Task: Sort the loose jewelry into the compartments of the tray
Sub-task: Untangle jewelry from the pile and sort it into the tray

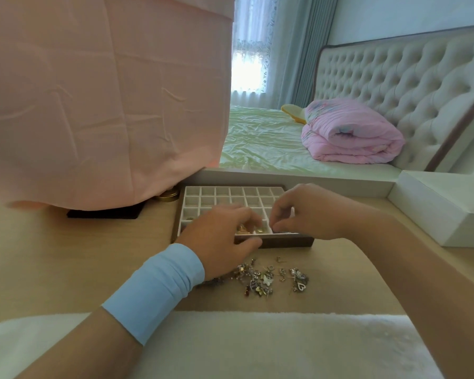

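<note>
Two hands work over the near rows of the tray (231,191), which sits flat on the wooden table (80,258) with its long axis running left to right, parallel to the table's near edge. It has a white grid of small square compartments and a dark brown outer wall. Left hand (219,228), with a blue wristband (159,288): fingers curled down over the nearest row and close together, thumb lying against the outside of the front wall, so the hand brackets that wall. Whether the fingertips also hold a piece cannot be told. Right hand (298,212): fingertips (274,223) bunched, thumb and forefinger pinched together just above the near row. Anything between them is too small to make out. Gold pieces (251,228) lie in two near-row compartments between the hands. The far rows show only white lining. Loose jewelry (268,277) lies in a low scatter on the table just in front of the tray, spread left to right, its left end running under the left wrist. A pink cloth (93,91) drapes over something at the table's left rear, and a white box (443,212) stands to the right.
</note>
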`<state>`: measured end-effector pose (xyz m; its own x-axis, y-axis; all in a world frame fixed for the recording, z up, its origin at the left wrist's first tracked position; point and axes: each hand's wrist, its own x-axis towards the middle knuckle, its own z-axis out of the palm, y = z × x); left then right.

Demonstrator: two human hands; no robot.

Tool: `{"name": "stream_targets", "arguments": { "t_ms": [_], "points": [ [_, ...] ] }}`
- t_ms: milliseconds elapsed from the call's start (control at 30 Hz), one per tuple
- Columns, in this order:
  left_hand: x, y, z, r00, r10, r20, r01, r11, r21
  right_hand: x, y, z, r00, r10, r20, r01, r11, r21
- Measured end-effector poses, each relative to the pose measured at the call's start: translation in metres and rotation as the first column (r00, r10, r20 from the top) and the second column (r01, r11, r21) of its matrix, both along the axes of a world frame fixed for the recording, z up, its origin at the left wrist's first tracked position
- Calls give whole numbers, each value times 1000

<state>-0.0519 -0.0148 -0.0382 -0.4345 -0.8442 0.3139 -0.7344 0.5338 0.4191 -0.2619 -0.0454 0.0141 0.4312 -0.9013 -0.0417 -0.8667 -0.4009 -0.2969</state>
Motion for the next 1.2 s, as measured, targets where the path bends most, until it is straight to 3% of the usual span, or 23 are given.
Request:
{"name": "stream_targets", "arguments": {
  "t_ms": [300,433,800,1033,1200],
  "points": [
    [-31,22,-11,958,-211,196,205,978,51,-25,24,-8,996,-3,-91,30,953,301],
    [-33,26,-13,931,-260,256,267,964,10,-26,23,-9,998,5,-70,17,953,304],
    [-33,25,-9,973,-128,190,103,985,138,-29,20,-9,997,19,-79,5,956,294],
    [-36,28,-7,974,-77,214,51,991,125,-26,24,-4,989,49,-136,3,934,358],
    [-37,27,-8,973,-45,225,19,993,116,-27,24,-6,997,30,-64,-6,939,343]
  ]
}}
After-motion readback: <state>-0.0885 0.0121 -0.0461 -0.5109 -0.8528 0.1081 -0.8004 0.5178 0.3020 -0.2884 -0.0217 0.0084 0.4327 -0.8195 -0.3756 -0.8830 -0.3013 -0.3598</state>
